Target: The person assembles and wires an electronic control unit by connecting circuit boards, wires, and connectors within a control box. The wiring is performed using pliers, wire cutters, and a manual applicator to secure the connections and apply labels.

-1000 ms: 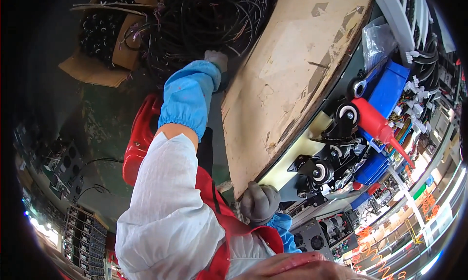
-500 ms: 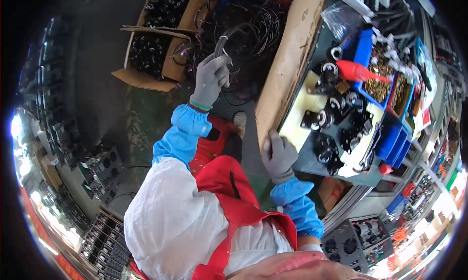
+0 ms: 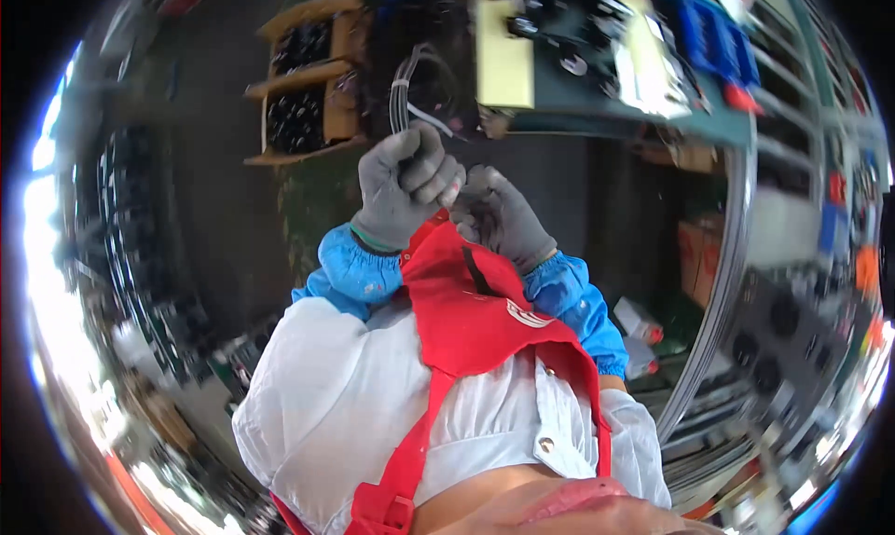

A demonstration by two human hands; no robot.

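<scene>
In front of my red apron, both gloved hands are close together. My left hand is closed around a bundle of dark cables. The bundle stands up above the fist, bound by a pale tie, and a white strip sticks out beside it. Just to the right is my right hand, its fingers curled in toward the left hand's fingertips. Whatever may be between the right fingers is hidden. Both hands wear grey gloves, with blue sleeve covers on the forearms.
Two cardboard boxes of small black parts stand at the far left. A workbench at the far right carries black parts, a yellow sheet and blue bins. Dark cables lie heaped between boxes and bench. Grey equipment stands right.
My right hand has left the cardboard at the bench's edge and come beside my left hand. The left hand still grips the cable bundle. The view has shifted, with the bench now farther up.
</scene>
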